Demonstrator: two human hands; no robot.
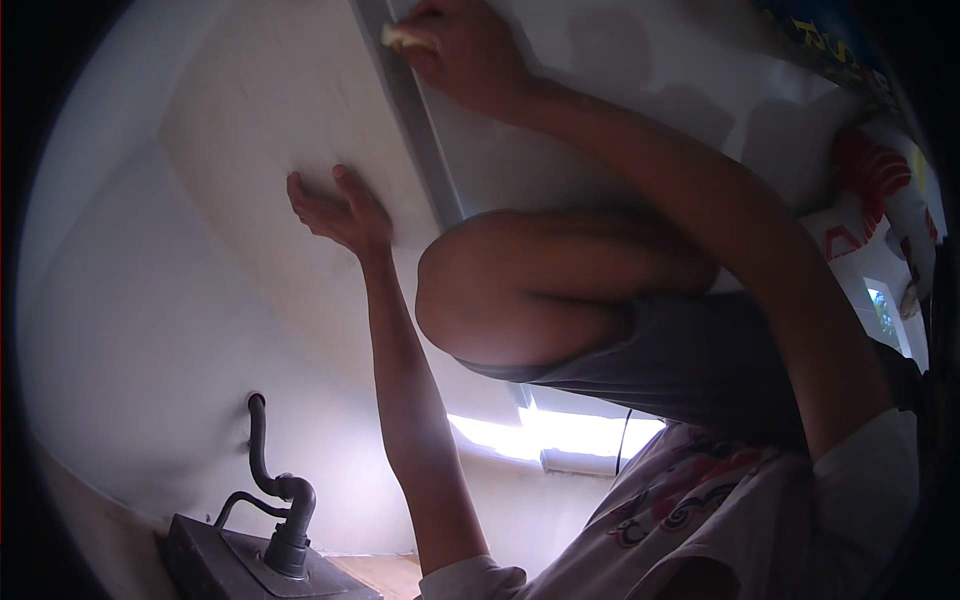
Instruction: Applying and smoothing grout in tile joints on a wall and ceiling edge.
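Palm toward a pale, smudged panel (270,110), my left hand (345,212) has its fingers stretched apart and holds nothing. Higher up and to the right, my right hand (455,50) is closed around a small pale-yellow wad (405,38), perhaps a cloth or sponge; its kind cannot be made out. The wad is at a grey strip (420,150) running along the panel's right edge. Part of the right hand is dim and cut off by the top of the view.
My bent knee (470,290) is beside the strip. At lower left, a grey drain pipe (262,450) runs from a wall hole to a dark grey sink-like box (200,555). A white bag with red print (870,180) and a blue package (815,40) lie at right.
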